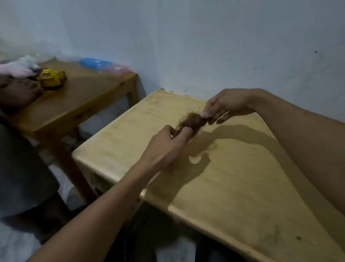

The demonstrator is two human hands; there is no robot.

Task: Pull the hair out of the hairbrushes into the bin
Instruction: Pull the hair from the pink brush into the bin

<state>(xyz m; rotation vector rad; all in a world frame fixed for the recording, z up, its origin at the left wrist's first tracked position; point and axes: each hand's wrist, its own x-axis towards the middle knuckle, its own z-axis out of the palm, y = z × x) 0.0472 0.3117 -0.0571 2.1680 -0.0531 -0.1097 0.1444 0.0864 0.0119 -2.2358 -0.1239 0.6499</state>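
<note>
A clump of reddish-brown hair [192,121] hangs in the air between my two hands, just above the light wooden table [223,188]. My left hand [166,147] grips its lower left end, fingers curled around it. My right hand [225,106] pinches the upper right end between thumb and fingertips. Whatever lies under the hair in my left hand is hidden, so I cannot tell whether a hairbrush is there. No bin is in view.
A darker wooden table [78,101] stands to the left with a yellow toy vehicle [51,78], a blue and pink case [104,66] and pink cloth [16,68]. Another person's hand [13,91] rests there. A pale wall runs behind.
</note>
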